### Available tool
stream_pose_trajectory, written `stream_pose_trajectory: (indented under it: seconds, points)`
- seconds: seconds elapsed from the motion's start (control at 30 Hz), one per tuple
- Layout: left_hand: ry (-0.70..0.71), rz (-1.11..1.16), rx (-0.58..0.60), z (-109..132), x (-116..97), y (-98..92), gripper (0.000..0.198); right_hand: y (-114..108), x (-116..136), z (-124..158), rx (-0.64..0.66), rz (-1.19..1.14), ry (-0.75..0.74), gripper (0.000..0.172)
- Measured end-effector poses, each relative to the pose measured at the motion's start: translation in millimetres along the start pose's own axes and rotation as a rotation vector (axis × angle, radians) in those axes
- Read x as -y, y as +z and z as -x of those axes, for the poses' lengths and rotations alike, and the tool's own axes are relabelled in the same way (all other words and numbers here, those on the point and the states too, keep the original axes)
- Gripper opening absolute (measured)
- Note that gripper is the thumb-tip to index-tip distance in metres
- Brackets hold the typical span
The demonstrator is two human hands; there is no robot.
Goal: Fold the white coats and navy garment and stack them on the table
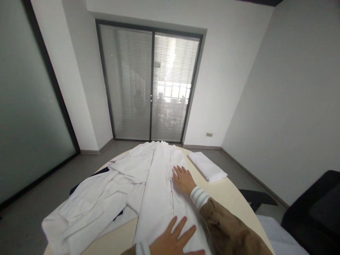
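A white garment (156, 187), like a lab coat, lies spread lengthwise down the middle of a round cream table (233, 194). My right hand (183, 179) rests flat on its right edge, fingers stretched out and pointing away from me. My left hand (174, 241) lies flat on the near part of the same garment, fingers spread. Neither hand holds anything. A second white garment (92, 202) lies rumpled to the left, partly under the first.
A folded white cloth (207, 165) sits at the far right of the table. Dark chairs (316, 209) stand to the right and another dark chair (102, 171) shows behind the left garment. Glass doors with blinds (150, 85) face me.
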State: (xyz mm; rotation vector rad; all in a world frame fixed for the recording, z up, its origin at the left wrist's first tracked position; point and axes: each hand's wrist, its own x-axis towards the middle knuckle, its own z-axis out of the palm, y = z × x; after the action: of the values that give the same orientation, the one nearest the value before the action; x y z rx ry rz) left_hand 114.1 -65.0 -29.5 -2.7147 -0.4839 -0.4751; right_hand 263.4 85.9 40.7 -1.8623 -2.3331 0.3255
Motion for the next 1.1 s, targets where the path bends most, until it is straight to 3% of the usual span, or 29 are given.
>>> stream_pose_trajectory:
  seconds: [0.17, 0.3, 0.33, 0.43, 0.53, 0.63, 0.8, 0.97, 1.1]
  points:
    - [-0.001, 0.105, 0.003, -4, -5, -5.3, 0.058, 22, 6, 29, -0.049, 0.027, -0.027, 0.062]
    - [-0.036, 0.328, 0.072, -11, 8, -38.9, 0.040, 28, 6, 35, -0.057, 0.023, -0.069, 0.063]
    - [-0.102, 0.414, 0.067, -11, 17, -48.6, 0.039, 27, 5, 35, -0.048, 0.029, -0.080, 0.063]
    - [-0.595, 0.376, -0.100, -4, 54, -64.8, 0.028, 24, 4, 39, -0.020, 0.054, -0.106, 0.062]
    - [-0.995, 0.297, -0.240, 15, 89, -55.2, 0.034, 23, 2, 47, -0.001, 0.072, -0.132, 0.063]
    - [-1.130, 0.422, -0.220, 32, 108, -35.6, 0.036, 22, -2, 55, -0.002, 0.061, -0.150, 0.062]
    - [-1.211, 0.476, -0.178, 36, 113, -24.1, 0.036, 21, -9, 57, -0.014, -0.017, -0.144, 0.058]
    - [-1.140, 0.477, -0.168, 37, 111, -27.0, 0.035, 13, -14, 57, -0.015, -0.057, -0.178, 0.058]
    - [-1.051, 0.495, -0.185, 46, 104, -32.4, 0.033, 1, -26, 78, -0.037, -0.114, -0.335, 0.050]
